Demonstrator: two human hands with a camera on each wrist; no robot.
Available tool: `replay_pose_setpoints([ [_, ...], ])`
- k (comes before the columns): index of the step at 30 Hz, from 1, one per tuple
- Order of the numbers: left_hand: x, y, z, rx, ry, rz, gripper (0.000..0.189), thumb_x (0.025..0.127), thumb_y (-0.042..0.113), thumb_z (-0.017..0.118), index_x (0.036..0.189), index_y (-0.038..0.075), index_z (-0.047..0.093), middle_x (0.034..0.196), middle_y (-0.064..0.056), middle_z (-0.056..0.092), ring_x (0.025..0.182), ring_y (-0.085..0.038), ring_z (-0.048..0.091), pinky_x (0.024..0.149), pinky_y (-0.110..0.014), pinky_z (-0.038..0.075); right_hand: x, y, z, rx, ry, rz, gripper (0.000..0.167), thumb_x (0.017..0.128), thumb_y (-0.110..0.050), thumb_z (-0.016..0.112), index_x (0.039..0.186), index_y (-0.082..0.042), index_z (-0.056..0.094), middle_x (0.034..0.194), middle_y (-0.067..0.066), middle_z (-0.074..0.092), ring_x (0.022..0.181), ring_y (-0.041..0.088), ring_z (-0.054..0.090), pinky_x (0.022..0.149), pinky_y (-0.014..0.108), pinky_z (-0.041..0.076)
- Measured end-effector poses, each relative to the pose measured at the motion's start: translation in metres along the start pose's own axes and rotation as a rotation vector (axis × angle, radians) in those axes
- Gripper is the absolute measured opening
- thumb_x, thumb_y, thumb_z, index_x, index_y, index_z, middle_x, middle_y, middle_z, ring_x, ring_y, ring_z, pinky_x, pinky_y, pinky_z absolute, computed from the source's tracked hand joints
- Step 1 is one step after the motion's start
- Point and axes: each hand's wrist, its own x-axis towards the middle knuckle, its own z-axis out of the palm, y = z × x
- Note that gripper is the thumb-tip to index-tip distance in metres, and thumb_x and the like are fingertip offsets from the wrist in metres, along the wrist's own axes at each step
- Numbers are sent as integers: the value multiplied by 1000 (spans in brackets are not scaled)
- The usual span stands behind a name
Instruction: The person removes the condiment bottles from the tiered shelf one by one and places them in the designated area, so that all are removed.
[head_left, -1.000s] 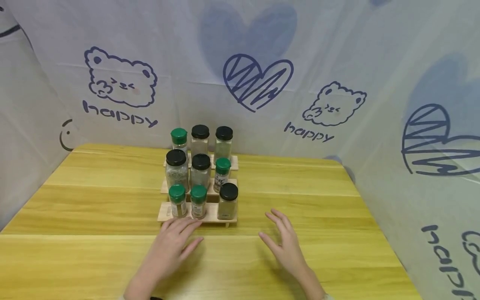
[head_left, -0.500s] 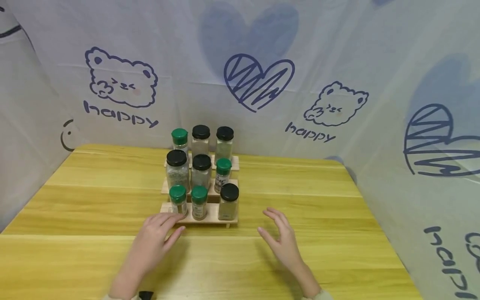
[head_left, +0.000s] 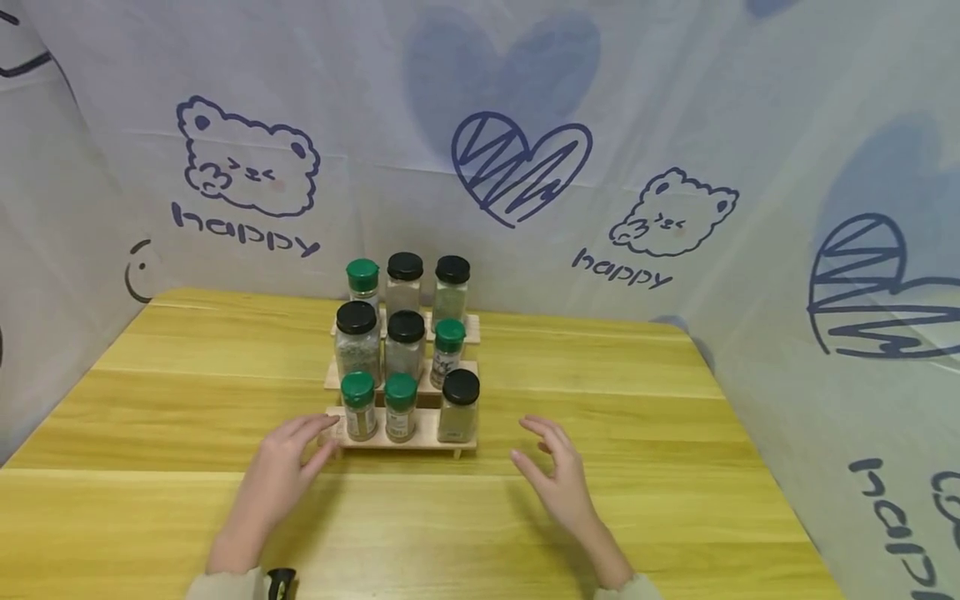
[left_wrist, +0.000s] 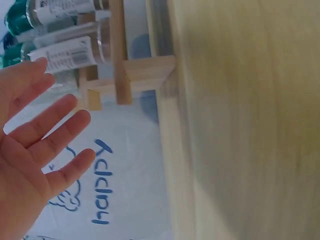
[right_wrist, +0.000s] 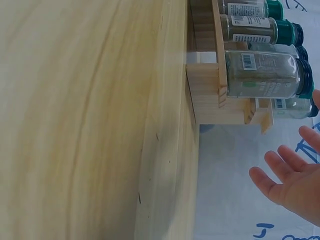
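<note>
A three-step wooden spice rack (head_left: 427, 429) stands on the table, bearing several spice jars in three rows. Its front step holds two green-capped jars (head_left: 359, 408) and, at the right end, a black-capped jar (head_left: 457, 408). The left hand (head_left: 273, 471), fingers loosely extended, is by the rack's front left corner; whether it touches the wood I cannot tell. In the left wrist view its fingers are spread and hold nothing. To the right of the rack, apart from it, the right hand (head_left: 558, 475) hovers with relaxed, slightly bent fingers and nothing in them.
The wooden table (head_left: 600, 392) extends on both sides of the rack. A pale curtain (head_left: 360, 125) printed with bears and hearts hangs close behind the table's back edge. A small dark object (head_left: 281, 582) lies beside the left sleeve.
The left hand has moved leftward from in front of the green-capped jars to the rack's left corner. The right hand has barely shifted. The jars stay in their rows.
</note>
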Motion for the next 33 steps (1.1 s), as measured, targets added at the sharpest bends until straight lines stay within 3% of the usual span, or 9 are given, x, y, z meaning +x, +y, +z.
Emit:
replay_pose_setpoints([
  [8, 1, -14, 5, -106, -99, -232, 34, 79, 3, 66, 111, -6, 58, 107, -26, 56, 98, -42, 52, 81, -53, 41, 1, 1, 4, 32, -10, 10, 32, 76, 7, 63, 107, 11, 55, 109, 27, 53, 100, 39, 50, 77, 44, 45],
  [13, 4, -20, 4, -151, -182, -329, 36, 82, 6, 64, 115, -5, 56, 112, -28, 53, 98, -42, 51, 77, -50, 44, 2, 3, 6, 53, -17, 21, 31, 77, 7, 63, 107, 11, 55, 108, 26, 54, 99, 38, 51, 77, 39, 47],
  [20, 6, -23, 6, -253, -250, -466, 45, 86, 13, 61, 126, -4, 47, 122, -30, 46, 100, -42, 51, 77, -46, 46, 4, 6, 9, 119, -35, 66, 31, 79, 7, 61, 109, 11, 53, 108, 27, 54, 98, 41, 51, 77, 47, 46],
  [28, 8, -27, 14, -273, -289, -513, 47, 85, 15, 61, 127, -1, 47, 118, -30, 49, 97, -39, 52, 75, -47, 44, 9, 7, 12, 200, -72, 128, 41, 79, 6, 62, 117, 12, 46, 114, 25, 51, 102, 39, 49, 81, 45, 44],
  [33, 8, -30, 18, -274, -304, -529, 46, 86, 14, 61, 128, 0, 47, 117, -30, 49, 98, -37, 51, 75, -47, 44, 15, 5, 14, 255, -91, 131, 51, 78, 7, 63, 124, 12, 40, 116, 26, 49, 104, 39, 47, 83, 52, 39],
])
